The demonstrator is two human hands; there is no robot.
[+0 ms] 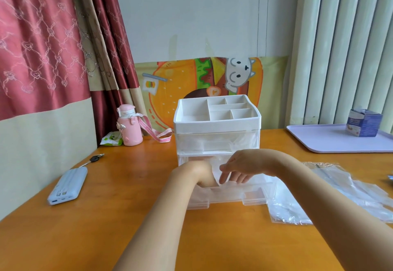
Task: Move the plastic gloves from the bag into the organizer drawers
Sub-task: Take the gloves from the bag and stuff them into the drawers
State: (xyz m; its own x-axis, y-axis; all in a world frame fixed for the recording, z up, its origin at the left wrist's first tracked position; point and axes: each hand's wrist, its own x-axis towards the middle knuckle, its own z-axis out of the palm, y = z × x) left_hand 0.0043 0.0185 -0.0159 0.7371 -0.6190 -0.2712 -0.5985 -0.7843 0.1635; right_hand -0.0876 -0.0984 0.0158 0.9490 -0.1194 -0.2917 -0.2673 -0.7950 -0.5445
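Reaching into the pulled-out lower drawer (255, 199) of the organizer (217, 123), the left hand (198, 173) is sunk among filmy clear gloves (212, 194). Its fingers are hidden, so its hold cannot be told. Just right of it, the right hand (240, 168) is held loosely spread, gripping nothing. Further right, one crinkled clear bag (319, 198) is laid flat. Well left, one smooth power bank (68, 185) is seen.

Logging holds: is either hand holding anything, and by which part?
Right hand holds nothing, fingers loose. Left hand: fingers hidden inside the open lower drawer, cannot tell.
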